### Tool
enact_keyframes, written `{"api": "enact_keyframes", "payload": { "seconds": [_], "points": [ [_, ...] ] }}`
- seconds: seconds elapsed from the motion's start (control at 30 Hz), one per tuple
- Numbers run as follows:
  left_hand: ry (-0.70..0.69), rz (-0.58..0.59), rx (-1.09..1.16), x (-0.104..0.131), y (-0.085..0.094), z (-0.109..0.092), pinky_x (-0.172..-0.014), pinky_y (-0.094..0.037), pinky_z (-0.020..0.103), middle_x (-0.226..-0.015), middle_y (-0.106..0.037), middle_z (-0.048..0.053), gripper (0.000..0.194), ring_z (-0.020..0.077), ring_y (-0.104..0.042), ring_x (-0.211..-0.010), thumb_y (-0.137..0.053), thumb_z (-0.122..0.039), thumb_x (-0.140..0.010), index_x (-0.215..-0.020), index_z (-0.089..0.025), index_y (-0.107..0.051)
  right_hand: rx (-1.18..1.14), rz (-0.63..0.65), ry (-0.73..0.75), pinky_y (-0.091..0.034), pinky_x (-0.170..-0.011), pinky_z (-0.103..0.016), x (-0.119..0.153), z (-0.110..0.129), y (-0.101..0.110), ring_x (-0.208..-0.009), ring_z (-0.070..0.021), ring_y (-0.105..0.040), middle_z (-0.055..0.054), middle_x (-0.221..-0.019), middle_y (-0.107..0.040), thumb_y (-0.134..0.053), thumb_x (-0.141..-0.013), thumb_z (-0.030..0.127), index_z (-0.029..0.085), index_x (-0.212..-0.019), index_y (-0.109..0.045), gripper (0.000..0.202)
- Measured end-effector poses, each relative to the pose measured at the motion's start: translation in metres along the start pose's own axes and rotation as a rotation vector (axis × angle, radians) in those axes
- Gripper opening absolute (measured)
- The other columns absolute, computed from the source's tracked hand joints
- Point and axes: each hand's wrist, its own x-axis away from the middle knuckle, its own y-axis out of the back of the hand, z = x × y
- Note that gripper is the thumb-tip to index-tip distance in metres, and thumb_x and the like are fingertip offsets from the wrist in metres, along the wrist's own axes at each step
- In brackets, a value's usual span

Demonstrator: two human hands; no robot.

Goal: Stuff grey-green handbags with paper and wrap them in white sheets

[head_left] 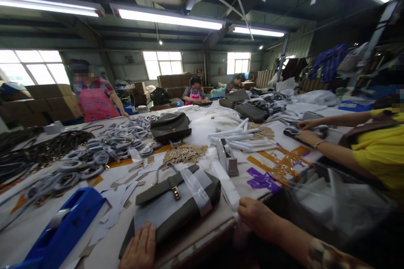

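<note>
Touching a dark handbag (181, 213)
Our left hand (140, 246) lies flat, grip spread; our right hand (259, 217) pinches a white strip (226, 181).

A smooth dark olive-grey handbag (184, 222) with a gold metal clasp (176, 193) lies slantwise near the table's (206, 229) front edge, handle away. Clear tape (196, 189) crosses its flap and pale grey sheet (158, 212). A soft white strip (224, 180) runs beside its right end.

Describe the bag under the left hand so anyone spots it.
On the cluttered worktable, go to the near edge, where the left hand rests on a dark olive bag. Unlike the upright bag beyond it, this one has a translucent strip across its front.
</note>
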Motion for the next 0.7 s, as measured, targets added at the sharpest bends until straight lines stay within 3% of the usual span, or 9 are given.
{"api": "enact_keyframes", "payload": {
  "seconds": [0.2, 0.47, 0.7],
  "points": [
    [0.079, 0.139, -0.049, -0.01, 0.011, 0.0, -0.095, -0.06, 0.038, -0.132, -0.069, 0.014, 0.049, 0.0264, -0.069, -0.117, -0.045, 0.007, -0.086, -0.122, -0.012, -0.071, 0.009, 0.164, 0.023, -0.049, -0.074, -0.029, -0.01, -0.003, 0.001, -0.084, -0.0237, -0.066, -0.013, -0.092, -0.072, -0.052, -0.081, 0.006, 0.012, -0.081, -0.071, 0.02],
    [0.107, 0.086, 0.023, -0.006, 0.004, -0.002, -0.094, -0.059, 0.043, -0.132, -0.068, 0.019, 0.046, 0.0314, -0.069, -0.116, -0.046, 0.006, -0.086, -0.122, -0.009, -0.071, -0.2, 0.115, -0.024, -0.046, -0.069, -0.026, -0.014, -0.016, 0.005, -0.073, -0.0191, -0.065, -0.008, -0.078, -0.072, -0.056, -0.071, 0.008, 0.016, -0.067, -0.071, 0.017],
    [0.082, 0.067, -0.034, -0.007, 0.006, -0.001, -0.094, -0.059, 0.041, -0.132, -0.069, 0.017, 0.046, 0.0295, -0.069, -0.116, -0.044, 0.005, -0.087, -0.121, -0.01, -0.071, -0.346, 0.075, -0.084, -0.041, -0.063, -0.024, -0.012, -0.021, 0.007, -0.065, -0.0156, -0.062, -0.004, -0.067, -0.071, -0.054, -0.068, 0.01, 0.016, -0.066, -0.075, 0.021]
  ]
}}
